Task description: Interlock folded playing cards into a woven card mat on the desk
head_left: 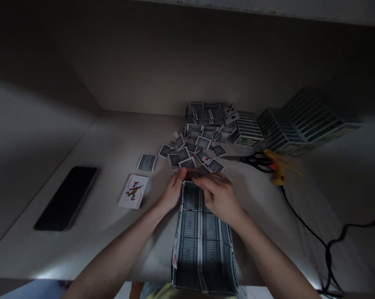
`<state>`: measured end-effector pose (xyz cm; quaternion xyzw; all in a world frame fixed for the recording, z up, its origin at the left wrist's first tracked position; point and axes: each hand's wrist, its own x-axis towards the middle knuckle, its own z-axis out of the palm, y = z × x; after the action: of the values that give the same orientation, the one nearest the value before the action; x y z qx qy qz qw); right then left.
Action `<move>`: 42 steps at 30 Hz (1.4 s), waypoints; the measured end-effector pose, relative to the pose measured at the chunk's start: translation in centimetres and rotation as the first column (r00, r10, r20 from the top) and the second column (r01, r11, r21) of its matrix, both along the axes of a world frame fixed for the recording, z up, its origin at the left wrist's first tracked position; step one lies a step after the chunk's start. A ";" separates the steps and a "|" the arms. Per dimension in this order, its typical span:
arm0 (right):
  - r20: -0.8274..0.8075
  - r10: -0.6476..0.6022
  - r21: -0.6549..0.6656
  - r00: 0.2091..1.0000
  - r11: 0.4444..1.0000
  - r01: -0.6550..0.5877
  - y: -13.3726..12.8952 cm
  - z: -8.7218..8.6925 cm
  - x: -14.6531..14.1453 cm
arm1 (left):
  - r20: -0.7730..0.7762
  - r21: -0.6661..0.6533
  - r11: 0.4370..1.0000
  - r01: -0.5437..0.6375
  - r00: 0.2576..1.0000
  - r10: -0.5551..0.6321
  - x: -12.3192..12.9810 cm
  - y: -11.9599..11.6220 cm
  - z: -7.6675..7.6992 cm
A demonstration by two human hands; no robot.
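Note:
A long open box built of playing cards [200,236], patterned backs showing, lies at the table's front edge. My left hand [174,189] is at its far left corner, fingers bent against the far end. At the far right corner, my right hand [217,191] has its fingers curled over the end wall; whatever is between the fingertips is hidden. Just beyond both hands lies a loose heap of folded cards [183,154]. To the left are a joker card [134,191], face up, and a folded card [147,162], back up.
A black phone [66,198] lies at left. Stacked card pieces [210,120] and striped card structures [302,124] stand at the back. Black-handled scissors [258,162] touch a yellow glue gun [278,168]; its black cable [305,226] runs down the right side.

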<state>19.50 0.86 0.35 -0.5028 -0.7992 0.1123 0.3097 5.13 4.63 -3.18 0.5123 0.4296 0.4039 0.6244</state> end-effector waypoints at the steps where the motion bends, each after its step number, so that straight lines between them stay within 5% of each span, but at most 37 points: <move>1: 0.004 -0.003 0.000 1.000 1.000 0.003 0.0 0.0 0.0 | 0.003 0.000 1.000 0.000 1.000 0.000 0.0 0.0 0.0; 24: 0.155 -0.052 -0.018 0.987 0.998 0.055 -0.3 0.2 -0.4 | -0.001 -0.015 1.000 0.024 1.000 -0.024 0.0 -0.1 -0.5; 31: -0.091 -0.026 -0.149 0.995 0.989 0.012 0.0 0.2 0.4 | -0.023 -0.010 1.000 0.018 1.000 -0.019 -0.2 0.0 -0.3; 38: -0.518 -0.333 -0.327 0.788 0.928 0.178 1.2 0.0 2.8 | 0.048 0.051 0.993 0.104 0.993 -0.107 -0.8 -0.5 1.4; 42: -0.662 -0.400 -0.505 0.634 0.863 0.016 2.0 -1.2 3.1 | -0.044 0.024 0.988 0.149 0.988 -0.148 -1.0 -0.5 2.1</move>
<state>22.56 2.83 -0.87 -0.5604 -0.4848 0.4541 0.4947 4.13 4.09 -1.11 0.5599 0.3976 0.3512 0.6364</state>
